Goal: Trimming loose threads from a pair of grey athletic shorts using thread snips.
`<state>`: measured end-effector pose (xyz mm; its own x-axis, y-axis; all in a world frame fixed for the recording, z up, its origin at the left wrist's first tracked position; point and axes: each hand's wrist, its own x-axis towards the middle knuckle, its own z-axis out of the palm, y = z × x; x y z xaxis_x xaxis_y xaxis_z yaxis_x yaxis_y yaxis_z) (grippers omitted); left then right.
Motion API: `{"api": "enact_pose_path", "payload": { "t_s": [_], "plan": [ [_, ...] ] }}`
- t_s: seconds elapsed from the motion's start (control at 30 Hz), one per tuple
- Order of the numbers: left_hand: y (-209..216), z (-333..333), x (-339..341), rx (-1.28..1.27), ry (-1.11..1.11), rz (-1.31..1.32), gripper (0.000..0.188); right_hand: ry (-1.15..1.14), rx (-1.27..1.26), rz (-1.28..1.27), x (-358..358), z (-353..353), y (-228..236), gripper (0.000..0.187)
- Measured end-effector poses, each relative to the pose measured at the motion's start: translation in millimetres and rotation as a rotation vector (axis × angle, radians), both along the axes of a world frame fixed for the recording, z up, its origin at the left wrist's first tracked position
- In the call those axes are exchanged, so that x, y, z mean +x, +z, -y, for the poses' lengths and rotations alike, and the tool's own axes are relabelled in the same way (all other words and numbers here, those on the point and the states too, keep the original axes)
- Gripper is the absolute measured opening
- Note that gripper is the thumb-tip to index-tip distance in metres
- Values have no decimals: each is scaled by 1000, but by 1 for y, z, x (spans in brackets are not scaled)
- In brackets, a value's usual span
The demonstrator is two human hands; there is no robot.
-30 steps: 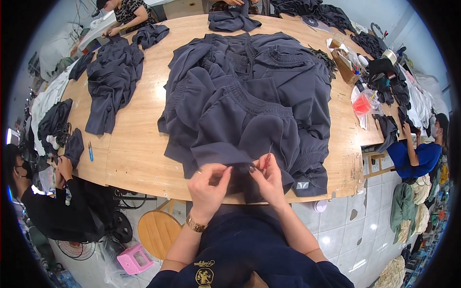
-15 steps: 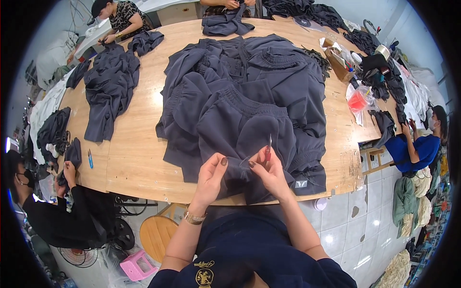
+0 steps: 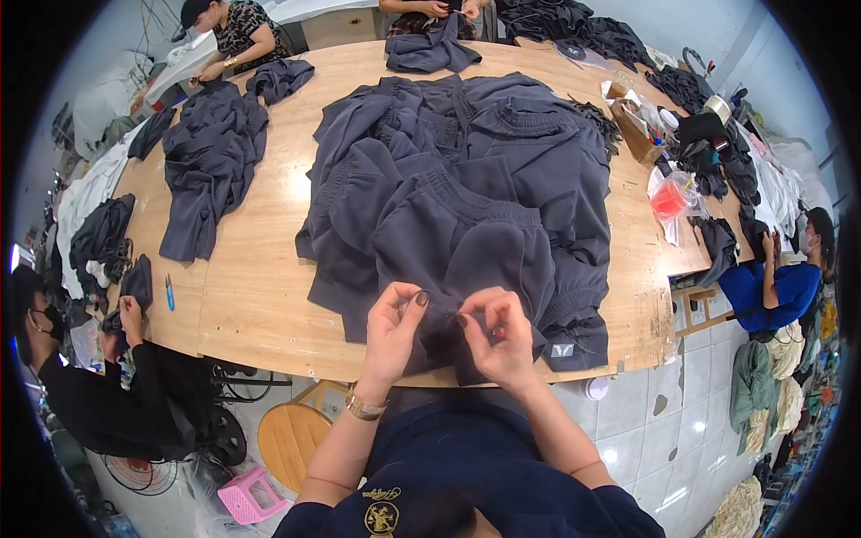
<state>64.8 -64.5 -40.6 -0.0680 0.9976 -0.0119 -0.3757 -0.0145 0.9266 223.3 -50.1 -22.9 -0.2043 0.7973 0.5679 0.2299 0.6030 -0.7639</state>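
Dark grey elastic-waist trousers [image 3: 466, 220] lie on top of a spread pile of similar garments, their lower edge toward me. My left hand [image 3: 393, 327] is closed, thumb and fingers pinching a bit of that cloth near the table's front edge. Close beside it, my right hand [image 3: 496, 336] is curled, its thumb and finger touching the same part of the cloth. Small red-handled thread snips [image 3: 499, 333] are tucked in the right hand; only a bit of red shows and the blades are hidden.
On the wooden table [image 3: 260, 296], blue snips [image 3: 169, 292] lie at left, with more grey garments [image 3: 215, 161] beyond. A cup of red drink [image 3: 669, 199] and a cardboard box [image 3: 635, 125] stand at right. Co-workers sit around. A wooden stool [image 3: 294, 444] is at lower left.
My right fingers have curled inward, and the snips' blade that pointed up has gone out of sight. My left hand keeps its pinch. The view has shifted slightly.
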Motion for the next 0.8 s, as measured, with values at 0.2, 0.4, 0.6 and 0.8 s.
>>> {"api": "enact_pose_path", "payload": {
  "t_s": [0.2,0.4,0.6,0.8],
  "plan": [
    [4,-2,-2,-2,25,51,8,156,-277,-265,14,13,12,29],
    [8,-3,-3,6,31,45,8,80,-464,120,35,4,0,18],
    [9,-4,-5,-22,30,-25,7,149,-285,527,35,0,9,36],
    [15,-3,-4,-7,14,-126,8,123,-167,610,34,-4,13,37]
  ]
}}
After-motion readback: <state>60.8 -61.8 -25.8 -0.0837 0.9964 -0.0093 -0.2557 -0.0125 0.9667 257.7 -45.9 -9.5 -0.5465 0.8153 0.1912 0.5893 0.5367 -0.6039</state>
